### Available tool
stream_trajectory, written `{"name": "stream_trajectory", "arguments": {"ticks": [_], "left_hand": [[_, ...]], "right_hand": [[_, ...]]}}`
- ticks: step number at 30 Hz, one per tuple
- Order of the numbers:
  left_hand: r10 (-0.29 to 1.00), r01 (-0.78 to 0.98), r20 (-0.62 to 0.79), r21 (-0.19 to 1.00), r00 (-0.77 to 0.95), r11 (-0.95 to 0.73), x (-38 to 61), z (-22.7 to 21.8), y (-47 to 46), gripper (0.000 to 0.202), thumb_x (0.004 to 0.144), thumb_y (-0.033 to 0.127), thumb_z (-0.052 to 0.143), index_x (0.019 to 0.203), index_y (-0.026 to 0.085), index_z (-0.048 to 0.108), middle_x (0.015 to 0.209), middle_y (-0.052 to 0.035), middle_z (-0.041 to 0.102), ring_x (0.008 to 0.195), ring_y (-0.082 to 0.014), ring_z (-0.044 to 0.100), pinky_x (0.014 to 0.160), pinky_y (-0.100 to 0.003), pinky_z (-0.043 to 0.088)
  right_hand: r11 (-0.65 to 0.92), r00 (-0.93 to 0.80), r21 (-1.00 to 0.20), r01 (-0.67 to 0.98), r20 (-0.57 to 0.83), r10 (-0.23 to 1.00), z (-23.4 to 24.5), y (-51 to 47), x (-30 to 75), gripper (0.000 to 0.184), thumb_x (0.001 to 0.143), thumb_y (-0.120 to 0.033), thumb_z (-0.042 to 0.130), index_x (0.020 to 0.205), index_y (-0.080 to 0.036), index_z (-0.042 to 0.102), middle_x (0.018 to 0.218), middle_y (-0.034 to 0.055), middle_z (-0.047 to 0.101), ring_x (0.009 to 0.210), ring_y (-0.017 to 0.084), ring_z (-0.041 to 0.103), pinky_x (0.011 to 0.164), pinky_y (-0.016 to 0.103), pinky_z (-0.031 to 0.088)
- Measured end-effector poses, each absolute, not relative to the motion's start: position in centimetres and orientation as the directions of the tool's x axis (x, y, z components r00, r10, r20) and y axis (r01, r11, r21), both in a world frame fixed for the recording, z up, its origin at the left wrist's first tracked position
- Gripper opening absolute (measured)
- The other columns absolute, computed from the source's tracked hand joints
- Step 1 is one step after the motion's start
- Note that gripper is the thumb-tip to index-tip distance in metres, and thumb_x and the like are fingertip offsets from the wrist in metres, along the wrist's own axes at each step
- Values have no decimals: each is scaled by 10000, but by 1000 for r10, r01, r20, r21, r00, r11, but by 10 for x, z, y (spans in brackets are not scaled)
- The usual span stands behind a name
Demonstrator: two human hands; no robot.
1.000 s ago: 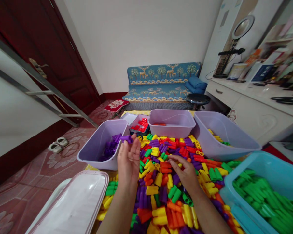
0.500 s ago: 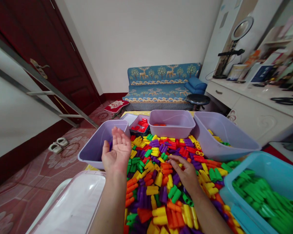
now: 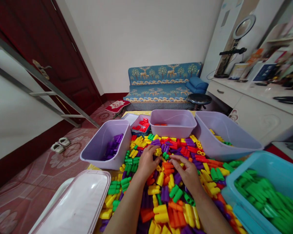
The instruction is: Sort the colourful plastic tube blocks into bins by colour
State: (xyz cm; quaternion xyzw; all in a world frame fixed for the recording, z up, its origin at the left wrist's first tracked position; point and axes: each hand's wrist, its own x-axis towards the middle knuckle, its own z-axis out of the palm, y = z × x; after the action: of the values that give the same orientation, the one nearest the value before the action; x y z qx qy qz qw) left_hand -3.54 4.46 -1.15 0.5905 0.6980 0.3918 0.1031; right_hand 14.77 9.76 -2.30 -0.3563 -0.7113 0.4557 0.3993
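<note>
Nearby, lavender tubs (image 3: 173, 130) border the coloured pieces (image 3: 161, 217) under the hands (image 3: 147, 161).

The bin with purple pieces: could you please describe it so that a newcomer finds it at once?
Find the blue sofa, then the heap of colourful pieces in front of it. At the heap's far left, seen from the person's side, stands an open lilac bin. Unlike the other lilac bins, it shows only purple pieces inside.

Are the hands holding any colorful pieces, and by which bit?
I can't tell. The left hand is close to a yellow piece, the right hand is near an orange piece, but no clear grip shows.
</note>
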Motion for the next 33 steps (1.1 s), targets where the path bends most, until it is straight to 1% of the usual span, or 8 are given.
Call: {"name": "stream_trajectory", "arguments": {"ticks": [4,6,10,12,14,18,26,33], "left_hand": [[909,748,279,661,-310,52,-35,-12,45,459,734,200,671,1191,204,625,1095,-130,659,1017,-295,618,883,-466,490],[900,678,300,735,-315,-8,-33,-12,44,400,781,229,630,1181,207,627,1074,-117,678,981,-272,634,869,-441,499],[921,259,255,949,-294,-180,-24,-8,42,337,890,309,507,1189,187,605,1121,-95,684,983,-226,648,838,-355,522],[943,90,210,977,-258,-193,-20,-6,42,365,881,343,532,1201,178,595,1115,-97,690,952,-226,661,783,-329,538],[959,27,188,982,-214,-187,-18,-5,41,375,861,342,570,1197,179,606,1112,-94,692,948,-229,663,792,-330,539],[969,117,193,977,-154,-176,-17,-7,39,352,851,318,598,1179,197,641,1122,-82,691,1023,-237,639,911,-366,504],[962,197,205,966,-179,-169,-16,-11,39,329,850,335,604,1134,181,668,1090,-84,702,982,-228,650,893,-359,518],[959,296,215,942,-183,-155,-12,-8,38,284,847,298,601,1092,180,685,992,-77,722,895,-212,662,809,-317,526]], "right_hand": [[324,-431,-935,144,235,871,-23,97,148,287,839,-438,585,997,-228,700,1003,66,736,971,253,674,918,403,495],[325,-432,-935,146,235,871,-23,97,148,288,842,-437,581,1001,-229,698,998,66,737,978,254,672,927,407,490],[332,-421,-934,130,251,872,-24,97,148,308,836,-426,589,1051,-223,677,1005,69,733,962,249,676,890,389,513],[350,-415,-930,113,276,867,-25,97,148,331,825,-408,604,1095,-224,655,1032,64,724,960,241,675,872,374,524],[378,-412,-919,109,304,859,-26,98,148,372,812,-390,619,1148,-232,631,1085,58,708,999,236,662,892,369,518],[428,-411,-890,156,335,848,-28,98,147,386,790,-380,639,1145,-228,638,1108,61,696,1020,246,648,899,374,514],[430,-452,-886,174,316,834,-27,99,147,203,817,-389,612,915,-214,641,829,30,689,759,201,649,688,289,522],[475,-315,-863,172,408,857,-26,97,147,223,807,-381,633,957,-217,637,968,46,684,921,221,635,839,328,500]]}}
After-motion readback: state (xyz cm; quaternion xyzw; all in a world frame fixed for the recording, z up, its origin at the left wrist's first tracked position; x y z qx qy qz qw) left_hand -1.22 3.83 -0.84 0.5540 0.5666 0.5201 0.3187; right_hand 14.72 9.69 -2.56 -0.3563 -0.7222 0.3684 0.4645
